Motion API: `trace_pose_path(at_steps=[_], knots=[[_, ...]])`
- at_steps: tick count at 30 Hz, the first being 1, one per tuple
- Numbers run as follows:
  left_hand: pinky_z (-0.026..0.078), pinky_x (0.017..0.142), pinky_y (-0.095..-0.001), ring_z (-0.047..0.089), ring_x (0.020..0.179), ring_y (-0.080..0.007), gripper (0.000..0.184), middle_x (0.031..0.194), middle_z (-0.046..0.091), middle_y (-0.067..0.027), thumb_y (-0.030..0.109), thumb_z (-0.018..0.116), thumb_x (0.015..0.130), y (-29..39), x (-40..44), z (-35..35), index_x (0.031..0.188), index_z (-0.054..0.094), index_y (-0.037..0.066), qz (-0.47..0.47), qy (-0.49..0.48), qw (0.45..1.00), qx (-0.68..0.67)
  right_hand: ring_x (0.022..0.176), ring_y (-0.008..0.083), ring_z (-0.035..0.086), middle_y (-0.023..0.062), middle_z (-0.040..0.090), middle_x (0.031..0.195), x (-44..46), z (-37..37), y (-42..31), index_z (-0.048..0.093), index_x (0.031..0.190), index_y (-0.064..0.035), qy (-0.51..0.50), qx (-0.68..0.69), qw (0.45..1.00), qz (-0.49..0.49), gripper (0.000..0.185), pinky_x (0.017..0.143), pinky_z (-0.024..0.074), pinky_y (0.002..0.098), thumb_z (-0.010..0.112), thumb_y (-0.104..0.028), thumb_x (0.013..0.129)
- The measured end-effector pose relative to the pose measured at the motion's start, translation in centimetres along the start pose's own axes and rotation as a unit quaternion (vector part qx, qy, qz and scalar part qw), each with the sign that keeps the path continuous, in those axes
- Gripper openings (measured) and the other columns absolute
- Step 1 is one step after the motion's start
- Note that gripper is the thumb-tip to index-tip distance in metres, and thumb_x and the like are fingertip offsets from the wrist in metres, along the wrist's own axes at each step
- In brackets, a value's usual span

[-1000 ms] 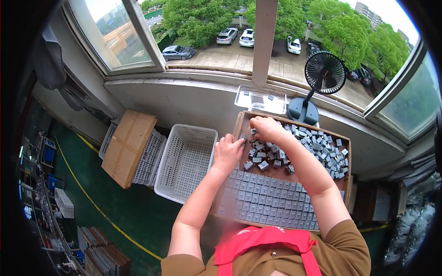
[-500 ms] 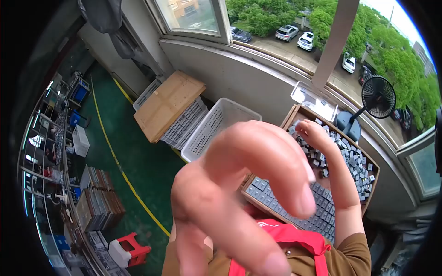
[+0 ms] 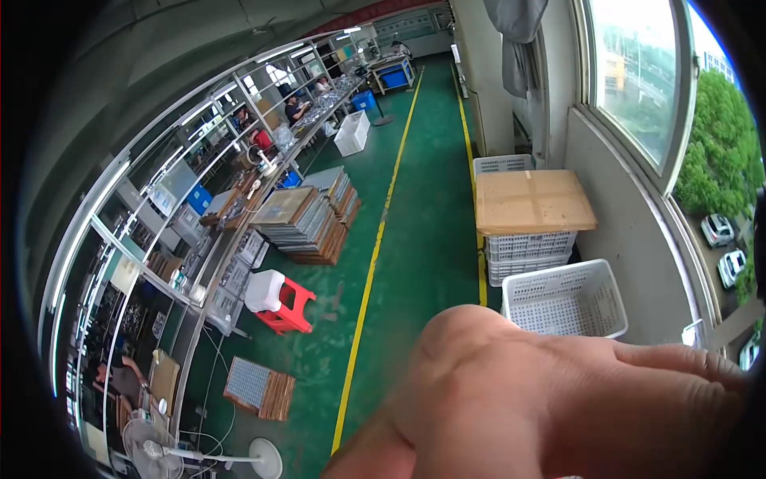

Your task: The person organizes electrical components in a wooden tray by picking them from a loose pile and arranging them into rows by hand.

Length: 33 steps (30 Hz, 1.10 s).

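Observation:
Very close to the camera, my left hand [image 3: 511, 391] fills the lower right of the view. The back of the hand and its knuckles face me. Its fingers stretch toward the right edge, where the tips are lost in the dark rim. I see nothing held in it. Behind the hand, and overlapped by it in the picture, stands a white perforated plastic crate [image 3: 562, 275]. My right hand is out of view.
A cardboard sheet [image 3: 535, 199] covers stacked white crates by the wall. A red and white stool [image 3: 279, 299], stacked trays [image 3: 299, 215], another tray stack [image 3: 259, 387] and a standing fan [image 3: 215, 457] are left of the yellow floor line [image 3: 375, 263]. Several people sit along the workbenches.
The view has swung left and up from the parts tray and window to the aisle. My left hand has moved to the lower right; my right hand has left the view.

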State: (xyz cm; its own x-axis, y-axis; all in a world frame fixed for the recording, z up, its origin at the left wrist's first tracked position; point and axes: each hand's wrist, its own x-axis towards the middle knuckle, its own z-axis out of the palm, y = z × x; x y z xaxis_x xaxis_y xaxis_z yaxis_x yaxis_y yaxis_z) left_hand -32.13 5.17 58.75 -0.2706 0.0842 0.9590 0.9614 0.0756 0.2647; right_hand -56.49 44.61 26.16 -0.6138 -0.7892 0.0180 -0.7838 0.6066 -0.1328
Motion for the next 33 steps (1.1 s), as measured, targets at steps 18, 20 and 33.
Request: trace_pose_path(at_steps=[18, 20, 33], knots=[[0.041, 0.083, -0.0321, 0.047, 0.093, -0.0170, 0.041, 0.104, 0.046, -0.0027, 0.060, 0.045, 0.091, -0.7, 0.0, 1.2, 0.082, 0.064, 0.025, 0.138, 0.087, 0.985, -0.052, 0.087, 0.0326, 0.058, 0.0129, 0.062, 0.087, -0.8, 0.3, -2.3, 0.062, 0.090, -0.0047, 0.099, 0.071, 0.989, 0.087, 0.017, 0.078, 0.0473, 0.0411, 0.061, 0.000, 0.074], [0.041, 0.083, -0.0318, 0.047, 0.092, -0.0170, 0.042, 0.103, 0.046, -0.0030, 0.061, 0.044, 0.091, -0.9, 0.1, 1.3, 0.082, 0.064, 0.025, 0.154, 0.097, 0.982, -0.057, 0.087, 0.0329, 0.057, 0.0128, 0.062, 0.087, -0.7, 0.1, -2.5, 0.062, 0.091, -0.0046, 0.111, 0.090, 0.984, 0.102, 0.020, 0.079, 0.0470, 0.0408, 0.063, 0.002, 0.072], [0.040, 0.081, -0.0314, 0.047, 0.096, -0.0138, 0.026, 0.107, 0.047, 0.0024, 0.052, 0.052, 0.091, 1.4, 0.0, 1.0, 0.082, 0.066, 0.032, 0.155, 0.138, 0.978, -0.025, 0.071, 0.0323, 0.061, 0.0169, 0.063, 0.078, -0.6, 2.7, 1.3, 0.056, 0.092, -0.0003, 0.052, 0.255, 0.943, 0.209, 0.016, 0.067, 0.0493, 0.0387, 0.060, 0.001, 0.077]])
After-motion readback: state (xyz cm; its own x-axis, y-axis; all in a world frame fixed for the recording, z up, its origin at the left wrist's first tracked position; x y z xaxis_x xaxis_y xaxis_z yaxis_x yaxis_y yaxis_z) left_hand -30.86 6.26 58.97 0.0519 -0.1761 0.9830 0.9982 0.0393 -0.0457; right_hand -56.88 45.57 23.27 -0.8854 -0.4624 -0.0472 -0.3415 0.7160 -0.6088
